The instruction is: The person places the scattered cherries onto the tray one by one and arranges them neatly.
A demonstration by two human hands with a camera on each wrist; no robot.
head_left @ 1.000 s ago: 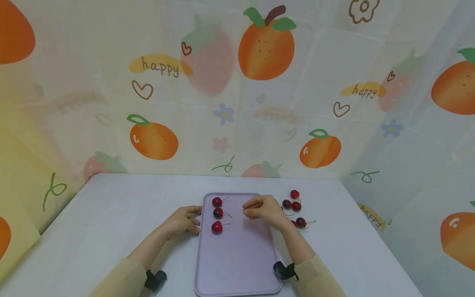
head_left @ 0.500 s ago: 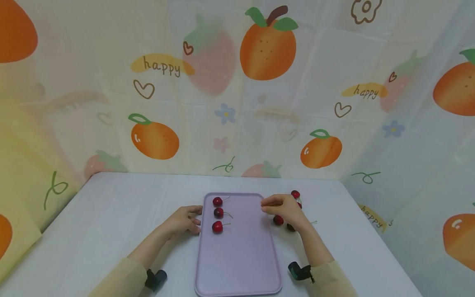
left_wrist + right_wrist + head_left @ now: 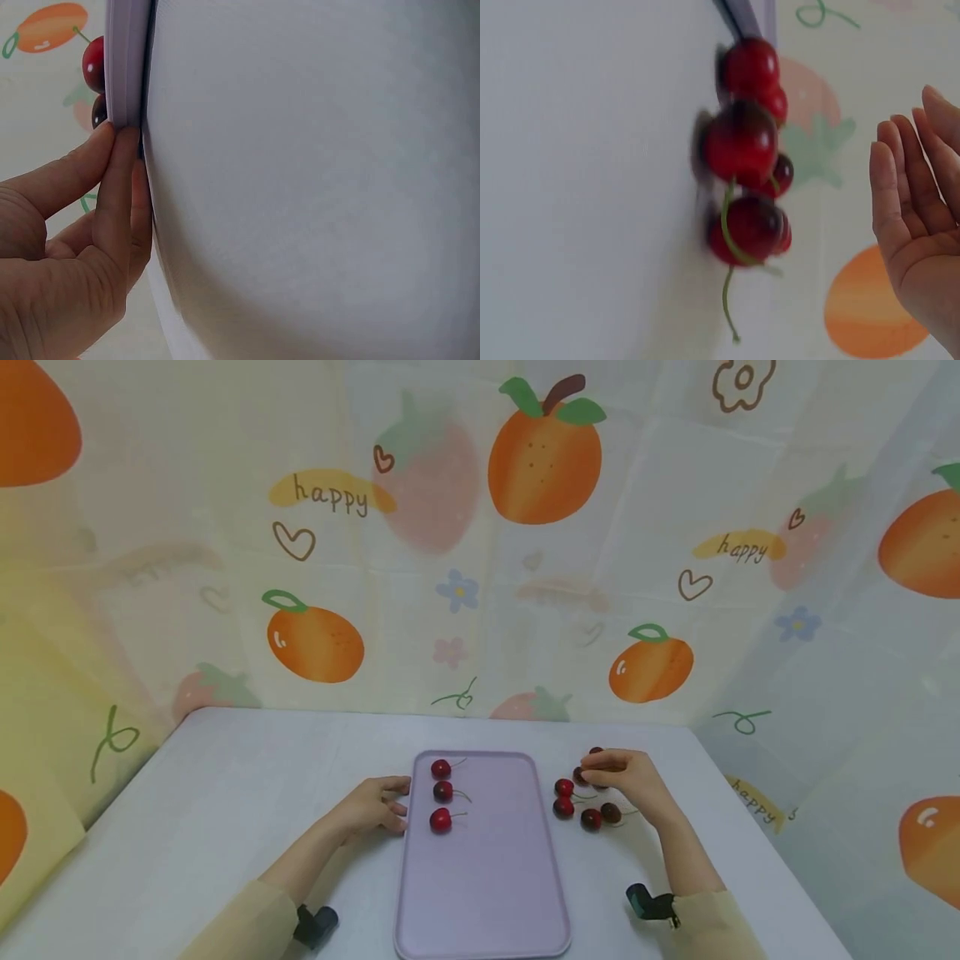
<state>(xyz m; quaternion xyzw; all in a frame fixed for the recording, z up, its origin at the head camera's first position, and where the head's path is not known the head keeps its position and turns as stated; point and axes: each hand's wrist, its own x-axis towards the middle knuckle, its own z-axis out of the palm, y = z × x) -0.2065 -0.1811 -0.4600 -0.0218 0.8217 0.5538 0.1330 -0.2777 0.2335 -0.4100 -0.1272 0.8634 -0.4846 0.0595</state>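
Note:
My left hand (image 3: 369, 807) rests against the left edge of a pale purple tray (image 3: 483, 893). In the left wrist view, the thumb and fingers (image 3: 112, 195) of that hand touch the tray's rim (image 3: 127, 60). Three red cherries with stems, the middle one (image 3: 442, 791) darker, lie in a column on the tray's upper left. My right hand (image 3: 630, 777) hovers over loose cherries (image 3: 591, 819) right of the tray, partly hiding the far ones. In the right wrist view its fingers (image 3: 889, 180) extend fairly straight, apart from the cherries (image 3: 742, 142), with nothing held.
The tray stands on a white-covered table (image 3: 247, 777). Behind it hangs a fruit-printed cloth (image 3: 480, 568), which continues along both sides. A dark wrist device (image 3: 648, 903) sits at the right sleeve, and another (image 3: 317, 927) at the left sleeve.
My right hand has moved right, from above the tray to over the far loose cherries, uncovering the nearer ones. My left hand stays at the tray's edge.

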